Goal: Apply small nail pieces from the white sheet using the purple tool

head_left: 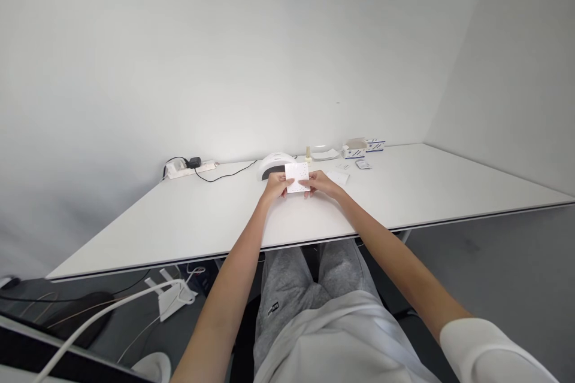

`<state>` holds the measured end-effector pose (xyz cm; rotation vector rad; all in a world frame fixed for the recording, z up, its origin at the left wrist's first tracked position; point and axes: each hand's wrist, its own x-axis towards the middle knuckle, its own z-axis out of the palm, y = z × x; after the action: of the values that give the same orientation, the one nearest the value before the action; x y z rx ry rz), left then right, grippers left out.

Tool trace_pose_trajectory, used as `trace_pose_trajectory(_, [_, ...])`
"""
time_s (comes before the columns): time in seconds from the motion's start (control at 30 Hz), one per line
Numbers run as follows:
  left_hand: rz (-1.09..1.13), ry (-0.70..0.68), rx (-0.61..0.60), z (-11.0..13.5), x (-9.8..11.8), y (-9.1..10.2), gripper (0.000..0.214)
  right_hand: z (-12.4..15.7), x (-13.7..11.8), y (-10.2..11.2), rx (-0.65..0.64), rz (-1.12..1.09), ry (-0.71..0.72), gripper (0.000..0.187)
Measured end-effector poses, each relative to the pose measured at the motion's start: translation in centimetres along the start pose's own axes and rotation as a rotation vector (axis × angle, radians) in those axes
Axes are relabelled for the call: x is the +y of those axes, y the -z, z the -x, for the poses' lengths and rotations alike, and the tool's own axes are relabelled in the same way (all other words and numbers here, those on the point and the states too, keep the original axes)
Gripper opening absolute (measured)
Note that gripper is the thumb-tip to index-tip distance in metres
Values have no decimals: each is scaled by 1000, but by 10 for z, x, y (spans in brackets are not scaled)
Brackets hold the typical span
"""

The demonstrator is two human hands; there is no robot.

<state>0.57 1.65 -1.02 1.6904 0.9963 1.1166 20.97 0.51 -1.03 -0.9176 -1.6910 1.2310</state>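
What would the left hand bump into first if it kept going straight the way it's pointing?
Probably the white dome-shaped lamp. The left hand holds one edge of a small dotted white card and points away across the table, with the lamp just beyond it. Depth is hard to judge, so it might slip past.

The small white card (297, 178) shows tiny dark specks, too small for us to read. Its lower corners are hidden under our left hand (275, 186) and right hand (321, 183), and most of our fingers (307, 193) sit behind it, so we cannot tell how they grip. The card also covers part of the domed white lamp (275, 163). The blue-and-white boxes (362, 147) carry print we cannot make out, and the small packets (363, 164) beside them are too small to identify. The table (188, 221) hides our knees, and the cable (103, 311) is cut off by the bottom edge.
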Motion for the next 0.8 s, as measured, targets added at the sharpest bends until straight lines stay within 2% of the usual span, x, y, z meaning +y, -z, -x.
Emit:
trace_pose_trajectory(0.2, [-30,21,-59,4,6,-1,26,-7,6,2,90,27,-7,36])
trace_pose_trajectory(0.37, [-40,61,-84,6,10,-1,27,-11,11,4,126,4,16,42])
trace_pose_trajectory(0.57, [-34,66,-81,7,12,-2,31,-12,13,6,105,0,6,39])
trace_pose_trajectory(0.8, [-26,40,-47,1,3,-1,20,-12,14,5,53,7,19,33])
